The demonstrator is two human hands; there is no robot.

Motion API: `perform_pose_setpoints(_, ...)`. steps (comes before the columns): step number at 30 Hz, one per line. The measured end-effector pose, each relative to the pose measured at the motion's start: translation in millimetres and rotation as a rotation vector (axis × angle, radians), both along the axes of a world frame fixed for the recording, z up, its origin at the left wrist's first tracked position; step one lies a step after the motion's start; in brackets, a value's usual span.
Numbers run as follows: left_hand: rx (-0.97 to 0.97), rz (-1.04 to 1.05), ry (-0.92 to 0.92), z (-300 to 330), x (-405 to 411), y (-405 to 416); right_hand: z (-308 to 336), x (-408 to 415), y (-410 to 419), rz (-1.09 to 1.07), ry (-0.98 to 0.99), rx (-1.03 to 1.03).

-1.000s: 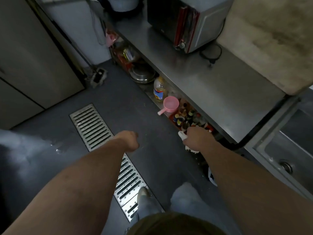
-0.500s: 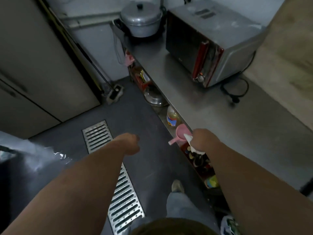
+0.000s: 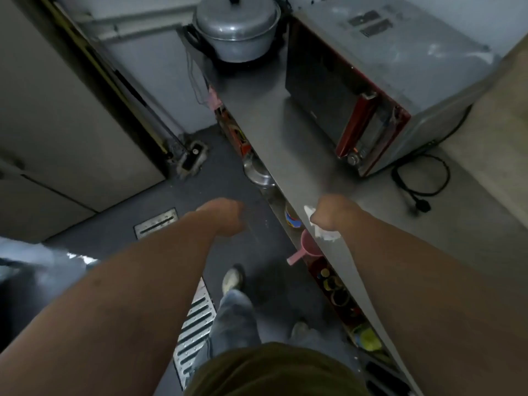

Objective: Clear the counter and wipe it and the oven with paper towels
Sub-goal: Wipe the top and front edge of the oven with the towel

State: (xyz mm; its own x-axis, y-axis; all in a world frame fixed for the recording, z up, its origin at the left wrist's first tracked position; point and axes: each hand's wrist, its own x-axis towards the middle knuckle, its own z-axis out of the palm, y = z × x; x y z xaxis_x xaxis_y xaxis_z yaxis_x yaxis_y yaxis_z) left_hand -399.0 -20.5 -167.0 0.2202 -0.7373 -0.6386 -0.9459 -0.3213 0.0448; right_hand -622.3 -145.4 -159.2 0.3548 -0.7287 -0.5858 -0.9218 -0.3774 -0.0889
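Moved up over surface [image 3: 300, 144] edge: right hand [image 3: 331, 212] clenching paper towel [image 3: 323, 232], soft, light; left hand [image 3: 223, 212] fisted, empty.

A working kitchen: a steel table [image 3: 300, 144] carries a lidded pot [image 3: 235, 27] at twelve o'clock and an oven [image 3: 380, 78] at one, above a floor drain grate [image 3: 194, 324] at six.

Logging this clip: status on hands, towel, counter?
Right hand fisted on paper towel, at counter edge. Left hand closed, empty, over floor. Oven, pot, loose cord on counter.
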Motion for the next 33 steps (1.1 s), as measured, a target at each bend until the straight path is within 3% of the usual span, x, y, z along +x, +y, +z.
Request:
perform_pose_setpoints(13,0.057,-0.315,-0.037,-19.6,150.8,-170.7,-3.3,109.0,-90.8,-0.176,0.053,0.057)
perform_pose_setpoints(23,0.103,-0.315,0.079,-20.3,127.3,-270.5,-1.3,109.0,-179.9,-0.278,0.072,0.152)
perform_pose_setpoints(33,0.101,-0.419,0.03,1.5,103.2,-371.1,-8.0,89.6,-239.0,-0.365,-0.103,0.303)
